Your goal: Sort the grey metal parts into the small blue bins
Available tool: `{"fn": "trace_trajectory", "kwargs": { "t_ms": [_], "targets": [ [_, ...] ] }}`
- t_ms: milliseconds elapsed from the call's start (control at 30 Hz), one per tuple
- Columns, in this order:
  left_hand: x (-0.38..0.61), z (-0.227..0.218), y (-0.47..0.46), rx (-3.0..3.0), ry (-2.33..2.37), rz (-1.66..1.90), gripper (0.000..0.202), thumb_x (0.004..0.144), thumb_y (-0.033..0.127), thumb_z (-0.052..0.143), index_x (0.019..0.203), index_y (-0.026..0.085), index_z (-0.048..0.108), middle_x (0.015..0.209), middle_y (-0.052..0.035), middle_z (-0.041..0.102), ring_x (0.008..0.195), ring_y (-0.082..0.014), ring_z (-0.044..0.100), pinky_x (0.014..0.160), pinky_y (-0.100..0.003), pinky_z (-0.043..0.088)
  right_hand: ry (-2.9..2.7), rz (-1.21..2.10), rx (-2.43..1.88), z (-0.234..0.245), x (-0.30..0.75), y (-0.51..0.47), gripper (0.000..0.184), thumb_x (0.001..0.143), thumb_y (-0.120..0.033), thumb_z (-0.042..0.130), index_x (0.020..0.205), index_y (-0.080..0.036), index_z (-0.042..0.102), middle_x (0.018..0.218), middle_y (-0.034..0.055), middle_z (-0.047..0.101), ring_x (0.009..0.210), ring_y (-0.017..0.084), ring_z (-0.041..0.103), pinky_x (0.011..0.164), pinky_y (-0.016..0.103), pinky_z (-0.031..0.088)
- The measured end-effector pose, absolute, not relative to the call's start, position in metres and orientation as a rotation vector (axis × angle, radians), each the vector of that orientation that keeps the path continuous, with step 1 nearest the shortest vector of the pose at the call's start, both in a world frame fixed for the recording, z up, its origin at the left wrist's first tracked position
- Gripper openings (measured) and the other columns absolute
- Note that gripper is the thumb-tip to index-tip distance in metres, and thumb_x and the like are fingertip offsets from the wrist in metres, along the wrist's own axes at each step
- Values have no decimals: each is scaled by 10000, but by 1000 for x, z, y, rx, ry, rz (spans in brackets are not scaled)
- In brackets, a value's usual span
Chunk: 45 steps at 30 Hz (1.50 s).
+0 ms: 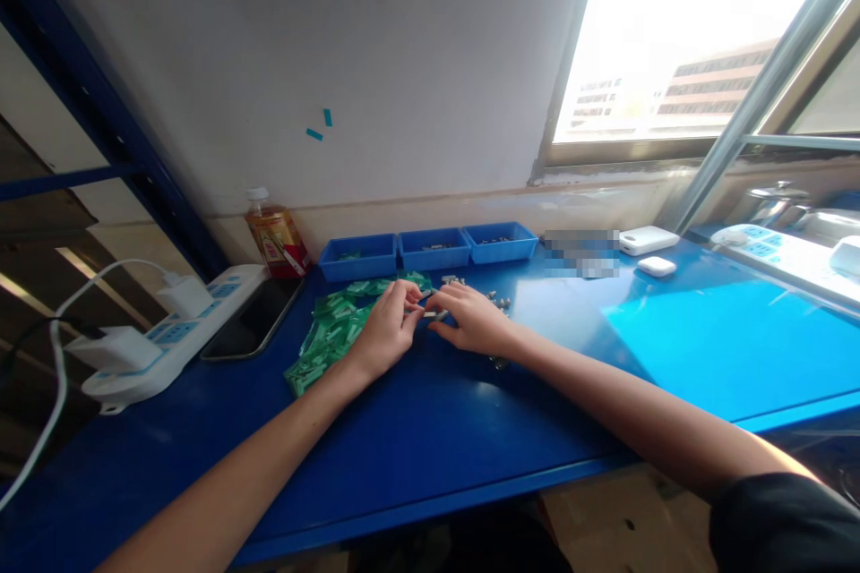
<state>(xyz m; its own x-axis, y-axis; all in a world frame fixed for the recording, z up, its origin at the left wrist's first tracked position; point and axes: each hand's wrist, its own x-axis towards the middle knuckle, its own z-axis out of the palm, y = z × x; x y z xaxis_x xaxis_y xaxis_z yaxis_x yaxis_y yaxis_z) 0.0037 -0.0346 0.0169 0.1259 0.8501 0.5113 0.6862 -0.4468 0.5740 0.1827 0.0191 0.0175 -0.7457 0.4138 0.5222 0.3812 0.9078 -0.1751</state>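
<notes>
Over the blue table [436,430], my left hand [390,322] and my right hand [470,318] meet almost fingertip to fingertip. Both are closed in a pinch on a small pale strip-like piece [431,314]; its exact kind is too small to make out. Left of my left hand spreads a pile of small green packets [329,336] with pale pieces showing in them. Small metal parts [501,302] lie loose just beyond and beside my right hand, partly hidden by it.
Three blue trays [359,267] with small parts stand along the wall. To the left are a drink bottle [272,237], a phone [252,320] and a power strip [171,331] with chargers. Two white devices [649,240] lie at the right, near another power strip [772,255].
</notes>
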Motion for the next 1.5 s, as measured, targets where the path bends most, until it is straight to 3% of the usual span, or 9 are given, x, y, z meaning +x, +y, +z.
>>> {"fn": "trace_trajectory", "kwargs": {
  "t_ms": [267,400,500,600,767,933,1167,1300,1500],
  "targets": [
    [5,20,-41,2224,1441,1211,161,886,208,471,1040,190,515,963,-49,617,848,-159,618,787,-301,505,-2386,24,-585,20,181,17,170,930,-269,474,891,-168,605,791,60,636,753,178,550,727,292,407],
    [7,21,-42,2304,1466,1160,139,874,250,518,992,190,563,912,-36,626,797,-159,605,741,-281,498,-2402,74,-588,21,181,18,245,951,-252,420,799,-169,594,756,58,634,735,171,558,716,286,408],
    [8,21,-42,2271,1553,1188,168,900,302,493,975,186,587,875,-35,640,785,-166,604,741,-285,483,-2345,111,-604,21,182,18,143,920,-279,488,920,-171,582,808,49,636,774,175,571,720,283,416],
    [6,22,-41,2238,1570,1171,229,931,339,439,948,185,607,863,-33,654,784,-166,609,741,-280,467,-2329,107,-568,21,184,17,196,871,-261,557,1047,-175,545,882,49,630,822,178,574,720,274,423],
    [6,24,-42,2222,1513,1040,364,963,362,336,815,170,607,767,-32,643,716,-164,606,698,-282,456,-2384,-80,-420,27,188,18,143,912,-255,478,969,-176,584,841,59,631,789,173,566,707,282,404],
    [18,20,-45,2282,1493,1019,303,936,369,411,1086,172,586,967,-64,639,895,-197,608,810,-317,468,-2264,-195,-598,51,187,56,180,907,-310,482,929,-173,597,837,56,625,774,169,563,714,281,396],
    [35,23,-64,2677,1332,593,418,912,352,457,1302,202,457,1276,-101,514,1155,-256,491,972,-393,416,-2300,-178,-957,59,180,105,291,852,-310,571,1090,-143,571,984,97,629,904,231,569,760,307,415],
    [35,24,-68,2737,1304,460,419,919,386,433,1303,222,466,1277,-100,518,1159,-273,482,958,-418,410,-2418,23,-793,33,199,83,216,907,-322,499,987,-166,625,930,65,630,883,185,575,790,278,423],
    [33,24,-67,2709,1305,521,298,903,355,474,1167,228,525,1172,-75,571,1079,-246,505,907,-385,414,-2447,165,-895,5,216,79,267,898,-333,529,1070,-157,633,1005,92,628,977,210,564,877,329,415]
  ]
}}
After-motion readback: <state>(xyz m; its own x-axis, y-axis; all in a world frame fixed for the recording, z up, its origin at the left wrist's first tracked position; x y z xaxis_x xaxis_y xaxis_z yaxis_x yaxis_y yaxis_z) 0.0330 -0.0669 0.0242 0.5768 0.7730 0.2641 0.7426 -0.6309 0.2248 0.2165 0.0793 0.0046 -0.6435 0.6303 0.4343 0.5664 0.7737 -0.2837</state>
